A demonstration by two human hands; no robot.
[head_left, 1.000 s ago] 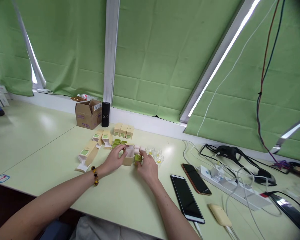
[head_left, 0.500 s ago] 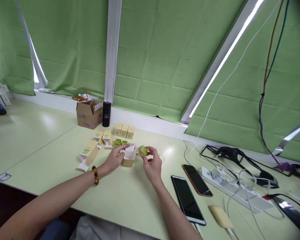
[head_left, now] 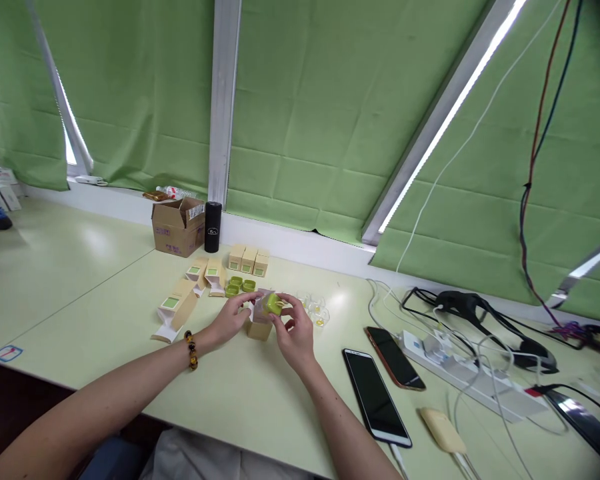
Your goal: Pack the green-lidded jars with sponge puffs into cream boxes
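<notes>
My left hand (head_left: 229, 320) is closed on the side of a small open cardboard box (head_left: 259, 331), its white inner flaps standing up. Between the fingertips of my right hand (head_left: 296, 331) is a small green-lidded container (head_left: 273, 304) with a pale loop, held tilted right at the box's mouth. Whether its lower end is inside the box I cannot tell, since flaps and fingers cover it. Several green lids (head_left: 234, 288) lie just behind my left hand. Beyond my right hand stand several small clear cups (head_left: 318, 309), some with something yellow in them.
Opened small boxes (head_left: 179, 303) lie at the left, and three closed ones (head_left: 249, 260) stand behind. Farther back are a brown carton (head_left: 177, 230) and a black flask (head_left: 213, 228). Two phones (head_left: 377, 397), a power strip (head_left: 465, 377) and tangled cables occupy the right side.
My right hand has moved left with the green-lidded container, from beside the box to its opening. My left hand stays on the box. More of the clear cups now shows.
</notes>
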